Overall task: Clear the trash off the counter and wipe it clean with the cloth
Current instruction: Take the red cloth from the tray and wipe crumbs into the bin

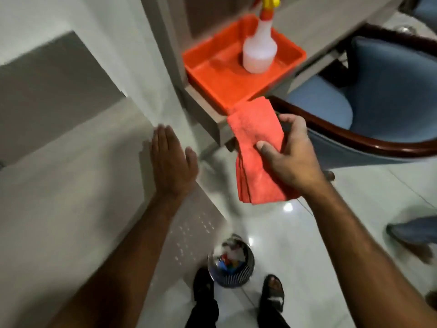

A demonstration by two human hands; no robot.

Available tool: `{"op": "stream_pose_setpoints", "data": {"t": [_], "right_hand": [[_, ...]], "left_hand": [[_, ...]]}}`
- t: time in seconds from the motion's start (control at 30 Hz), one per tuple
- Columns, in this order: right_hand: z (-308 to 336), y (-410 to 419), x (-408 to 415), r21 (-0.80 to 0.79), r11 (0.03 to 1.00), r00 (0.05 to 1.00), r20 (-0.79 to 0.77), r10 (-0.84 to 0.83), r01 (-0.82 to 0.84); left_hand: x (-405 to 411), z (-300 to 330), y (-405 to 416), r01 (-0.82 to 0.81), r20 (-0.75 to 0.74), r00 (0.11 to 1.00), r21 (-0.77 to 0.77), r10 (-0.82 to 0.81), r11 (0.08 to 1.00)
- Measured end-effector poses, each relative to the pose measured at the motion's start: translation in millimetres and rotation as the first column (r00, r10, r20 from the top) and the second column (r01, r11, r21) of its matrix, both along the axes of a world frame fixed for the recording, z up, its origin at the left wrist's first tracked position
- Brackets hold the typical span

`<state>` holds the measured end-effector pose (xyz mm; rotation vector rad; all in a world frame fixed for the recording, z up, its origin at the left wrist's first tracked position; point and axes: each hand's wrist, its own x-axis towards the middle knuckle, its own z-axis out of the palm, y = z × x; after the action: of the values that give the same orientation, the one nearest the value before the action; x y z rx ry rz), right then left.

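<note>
Grey tabletop is lying bare under the flat, released left hand; the right hand is gripping the folded cloth beside it. Wiping should use broad, overlapping, flat-pressed strokes.

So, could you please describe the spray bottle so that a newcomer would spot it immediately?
Find the grey shelf at the top of the view, beside the blue chair. An orange tray sits on it, and the spray bottle stands upright inside: translucent white, yellow-and-orange trigger head, the tray's only item.
</note>
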<state>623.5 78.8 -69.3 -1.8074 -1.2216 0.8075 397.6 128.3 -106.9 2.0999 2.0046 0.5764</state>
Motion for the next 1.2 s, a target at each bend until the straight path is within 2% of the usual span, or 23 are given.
{"op": "stream_pose_setpoints", "data": {"t": [0.07, 0.13, 0.23, 0.3, 0.37, 0.43, 0.5, 0.57, 0.6, 0.63, 0.7, 0.77, 0.8, 0.87, 0.9, 0.97, 1.0, 1.07, 1.13, 1.2], "right_hand": [[-34, -36, 1, -0.033, 0.998, 0.996, -0.064, -0.055, 0.053], [-88, -78, 11, -0.103, 0.992, 0.988, -0.128, -0.089, 0.076], [-184, -141, 19, -0.269, 0.962, 0.979, -0.181, -0.094, 0.043], [-239, -168, 22, -0.364, 0.931, 0.982, -0.163, -0.092, 0.027], [-290, -188, 22, -0.518, 0.853, 0.942, -0.258, -0.216, 0.054], [-334, -203, 19, -0.626, 0.776, 0.833, -0.391, -0.392, 0.071], [-368, -212, 13, -0.669, 0.741, 0.71, -0.495, -0.501, 0.057], [-398, -218, 5, -0.675, 0.737, 0.604, -0.572, -0.555, 0.037], [-411, -222, 0, -0.677, 0.736, 0.575, -0.593, -0.563, 0.023], [-424, -226, -4, -0.68, 0.733, 0.595, -0.585, -0.55, 0.009], [-449, -238, -15, -0.698, 0.716, 0.769, -0.473, -0.43, -0.029], [-469, -249, -23, -0.698, 0.711, 0.934, -0.305, -0.188, -0.085], [-477, -253, -25, -0.697, 0.708, 0.974, -0.219, -0.061, -0.112], [-489, -257, -31, -0.736, 0.667, 0.988, -0.023, 0.15, -0.118], [-491, -257, -33, -0.763, 0.641, 0.971, 0.084, 0.223, -0.081], [-488, -251, -37, -0.76, 0.65, 0.894, 0.284, 0.346, -0.01], [-482, -247, -38, -0.739, 0.673, 0.859, 0.332, 0.389, -0.02], [-469, -237, -36, -0.691, 0.717, 0.859, 0.307, 0.411, -0.096], [-448, -231, -34, -0.62, 0.767, 0.882, 0.256, 0.395, -0.163], [-416, -233, -35, -0.509, 0.829, 0.868, 0.276, 0.413, -0.232]], "left_hand": [[35, 6, -44, 0.07, 0.126, 0.988, 0.189, -0.094, 0.98], [79, -18, -108, 0.232, 0.151, 0.947, 0.288, -0.283, 0.929], [115, -91, -201, 0.421, 0.092, 0.888, 0.23, -0.451, 0.877], [114, -143, -237, 0.448, 0.046, 0.89, 0.106, -0.454, 0.888], [105, -199, -265, 0.369, 0.017, 0.929, -0.103, -0.369, 0.924], [87, -256, -289, 0.207, 0.01, 0.976, -0.33, -0.216, 0.921], [62, -306, -303, -0.023, -0.073, 0.997, -0.516, -0.017, 0.856], [41, -353, -314, -0.248, -0.161, 0.969, -0.634, 0.189, 0.732], [33, -373, -317, -0.346, -0.189, 0.935, -0.674, 0.301, 0.653], [28, -386, -318, -0.434, -0.197, 0.88, -0.704, 0.433, 0.562], [22, -413, -318, -0.54, -0.182, 0.692, -0.773, 0.698, 0.333], [21, -435, -318, -0.479, -0.134, 0.477, -0.868, 0.869, 0.129], [22, -445, -317, -0.397, -0.075, 0.365, -0.914, 0.928, 0.082], [21, -458, -315, -0.25, 0.038, 0.152, -0.965, 0.988, 0.076], [19, -461, -313, -0.224, 0.056, 0.098, -0.972, 0.994, 0.077], [17, -460, -310, -0.204, 0.077, 0.067, -0.975, 0.995, 0.089], [16, -455, -308, -0.194, 0.096, 0.066, -0.975, 0.993, 0.107], [18, -437, -304, -0.174, 0.136, 0.057, -0.974, 0.989, 0.144], [21, -408, -300, -0.173, 0.139, 0.026, -0.975, 0.99, 0.142], [20, -370, -299, -0.149, 0.143, 0.018, -0.978, 0.99, 0.144]]}}
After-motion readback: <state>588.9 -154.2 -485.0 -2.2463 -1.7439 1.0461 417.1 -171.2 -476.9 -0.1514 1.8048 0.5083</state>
